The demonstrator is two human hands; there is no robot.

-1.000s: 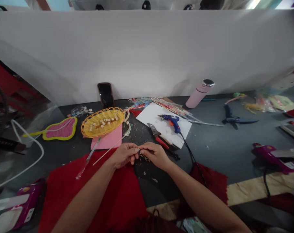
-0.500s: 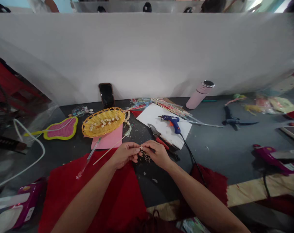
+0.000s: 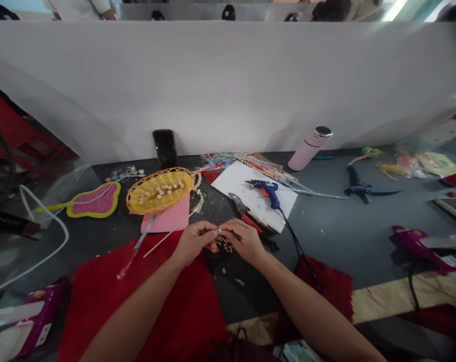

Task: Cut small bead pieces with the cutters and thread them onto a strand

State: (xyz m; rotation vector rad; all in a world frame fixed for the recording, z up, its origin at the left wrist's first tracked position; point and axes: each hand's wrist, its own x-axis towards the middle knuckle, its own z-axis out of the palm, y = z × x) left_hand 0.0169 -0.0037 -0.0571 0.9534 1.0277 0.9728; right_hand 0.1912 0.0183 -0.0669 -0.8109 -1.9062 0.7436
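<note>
My left hand (image 3: 195, 243) and my right hand (image 3: 244, 238) meet at the centre, fingertips together on a tiny pale piece (image 3: 219, 231). Both hands pinch at it, and its shape is too small to tell. Just below the fingers lies a scatter of small tan bits (image 3: 226, 245) on the dark table. To the left a thin pale stick (image 3: 163, 240) lies slanted beside my left hand. A yellow woven basket (image 3: 160, 191) holds several small cream pieces. Red-handled pruning shears (image 3: 246, 211) and a blue glue gun (image 3: 267, 190) lie on white paper behind my right hand.
A phone (image 3: 165, 148) leans on the white partition (image 3: 228, 90). A pink bottle (image 3: 309, 148) stands at the back right. Red cloth (image 3: 178, 306) covers the front left. The glue gun's black cord (image 3: 295, 239) runs past my right forearm. Purple tools (image 3: 426, 246) sit at both sides.
My hands have stayed nearly in place, with a slight shift of the fingers around the tiny piece. Behind the partition, a person's sleeve and arm have moved right.
</note>
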